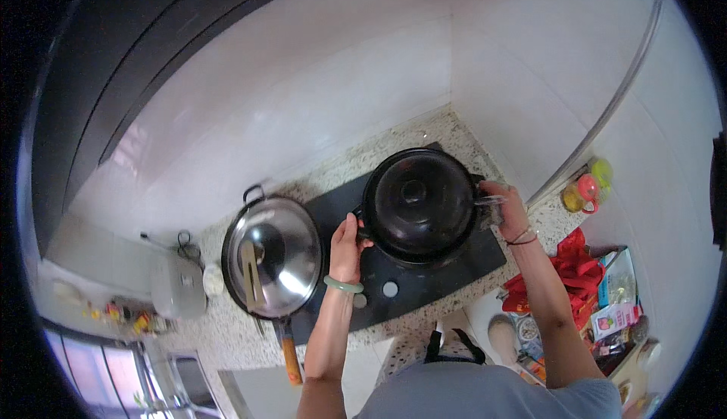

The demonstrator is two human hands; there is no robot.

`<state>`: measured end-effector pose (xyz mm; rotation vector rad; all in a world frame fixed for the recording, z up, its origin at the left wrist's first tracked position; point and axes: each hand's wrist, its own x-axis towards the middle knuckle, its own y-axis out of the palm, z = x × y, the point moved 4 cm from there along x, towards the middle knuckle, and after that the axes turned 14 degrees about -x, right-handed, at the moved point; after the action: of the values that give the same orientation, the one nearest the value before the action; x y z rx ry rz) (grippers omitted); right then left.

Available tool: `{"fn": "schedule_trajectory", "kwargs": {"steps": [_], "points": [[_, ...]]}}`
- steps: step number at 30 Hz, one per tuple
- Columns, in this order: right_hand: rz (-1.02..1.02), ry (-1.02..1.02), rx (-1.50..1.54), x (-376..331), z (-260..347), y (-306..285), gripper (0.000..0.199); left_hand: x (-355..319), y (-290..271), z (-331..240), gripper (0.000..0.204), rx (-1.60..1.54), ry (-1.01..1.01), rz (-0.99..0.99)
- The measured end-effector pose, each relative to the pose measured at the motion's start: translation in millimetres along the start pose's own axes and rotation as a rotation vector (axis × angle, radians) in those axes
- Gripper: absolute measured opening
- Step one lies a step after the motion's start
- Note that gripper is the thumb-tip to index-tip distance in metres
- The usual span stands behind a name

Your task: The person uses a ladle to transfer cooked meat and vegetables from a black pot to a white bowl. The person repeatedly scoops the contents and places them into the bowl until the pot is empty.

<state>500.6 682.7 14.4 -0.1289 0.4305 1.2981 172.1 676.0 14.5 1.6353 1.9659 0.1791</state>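
A black lidded pot (418, 201) stands on the right burner of a black glass stove (409, 286). My left hand (347, 246) grips the pot's left side handle, and a pale green bangle circles that wrist. At the pot's right side handle my right hand (506, 208) is closed on it, with thin bracelets at the wrist. The pot's lid is on, with a round knob in the middle.
A steel-lidded wok (271, 257) with a wooden handle sits on the left burner. A speckled stone counter (227, 328) runs left toward a white appliance (178, 286) and a sink. Red bags (572, 267), packets and bottles crowd the right.
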Motion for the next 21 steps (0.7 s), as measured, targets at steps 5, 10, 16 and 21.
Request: {"fn": "schedule_trajectory", "kwargs": {"steps": [5, 10, 16, 21], "points": [[0.039, -0.156, 0.005, -52, -6, -31, 0.024, -84, 5, -5, 0.04, -0.057, -0.034, 0.034], [0.143, -0.055, -0.009, -123, -25, -37, 0.017, -175, -25, 10, 0.041, -0.036, -0.007, -0.001], [0.251, 0.015, 0.003, -211, -62, -28, 0.015, -290, -76, 32, 0.04, -0.027, 0.056, -0.113], [0.328, 0.024, -0.138, -289, -89, 3, 0.012, -379, -137, 42, 0.045, -0.128, 0.092, -0.223]]}}
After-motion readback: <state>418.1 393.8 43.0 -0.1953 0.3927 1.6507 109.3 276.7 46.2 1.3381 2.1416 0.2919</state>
